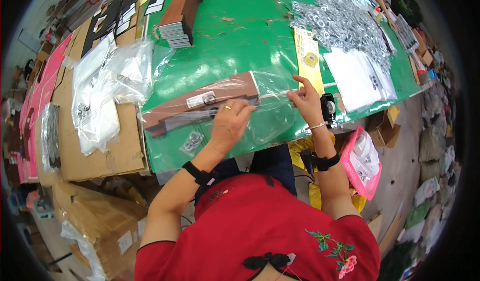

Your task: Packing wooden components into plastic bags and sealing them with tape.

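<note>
A long brown wood-look piece (227, 89) with a stepped edge and a white label (200, 99) lies inside a clear plastic bag (274, 112) on the green table. My left hand (231, 125), with a ring on one finger, is closed on the bag's film by the piece's right end. To the right, my right hand (307, 101) pinches the loose end of the bag, its index finger raised. A small clear packet of metal rings (192, 142) rests near the table's front edge, left of my left wrist.
A stack of brown pieces (180, 16) stands at the back. Clear bags (100, 96) cover cardboard at the left. A yellow sheet (309, 63), a white bag stack (352, 78), a black tape dispenser (328, 107) and a heap of metal rings (340, 23) lie right. A pink basket (361, 163) stands below.
</note>
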Motion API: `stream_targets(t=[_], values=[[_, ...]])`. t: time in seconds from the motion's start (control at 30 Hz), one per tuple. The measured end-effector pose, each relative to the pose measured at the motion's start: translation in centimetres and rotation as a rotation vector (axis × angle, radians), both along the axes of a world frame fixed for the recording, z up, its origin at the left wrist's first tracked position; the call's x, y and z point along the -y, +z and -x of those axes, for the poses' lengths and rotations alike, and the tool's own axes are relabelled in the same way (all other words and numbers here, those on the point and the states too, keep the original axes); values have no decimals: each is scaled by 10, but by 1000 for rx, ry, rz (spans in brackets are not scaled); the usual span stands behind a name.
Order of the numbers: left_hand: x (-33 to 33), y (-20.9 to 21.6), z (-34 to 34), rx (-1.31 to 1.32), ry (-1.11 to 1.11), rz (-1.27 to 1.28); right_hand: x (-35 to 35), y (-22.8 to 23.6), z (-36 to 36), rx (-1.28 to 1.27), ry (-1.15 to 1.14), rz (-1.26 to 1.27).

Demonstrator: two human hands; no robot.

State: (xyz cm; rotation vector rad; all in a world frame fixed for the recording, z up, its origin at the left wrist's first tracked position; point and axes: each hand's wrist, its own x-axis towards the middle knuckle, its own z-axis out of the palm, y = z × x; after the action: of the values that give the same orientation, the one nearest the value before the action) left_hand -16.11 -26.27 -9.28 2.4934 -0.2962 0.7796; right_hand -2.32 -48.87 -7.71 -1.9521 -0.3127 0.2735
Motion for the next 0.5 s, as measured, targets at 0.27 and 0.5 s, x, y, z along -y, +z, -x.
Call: stream_targets(t=[0.27, 0.5], values=[[3, -25, 2, -54, -34, -46, -92, 41, 15, 959, 362, 445], [1, -31, 4, -83, -65, -71, -110, 16, -19, 871, 818, 784]])
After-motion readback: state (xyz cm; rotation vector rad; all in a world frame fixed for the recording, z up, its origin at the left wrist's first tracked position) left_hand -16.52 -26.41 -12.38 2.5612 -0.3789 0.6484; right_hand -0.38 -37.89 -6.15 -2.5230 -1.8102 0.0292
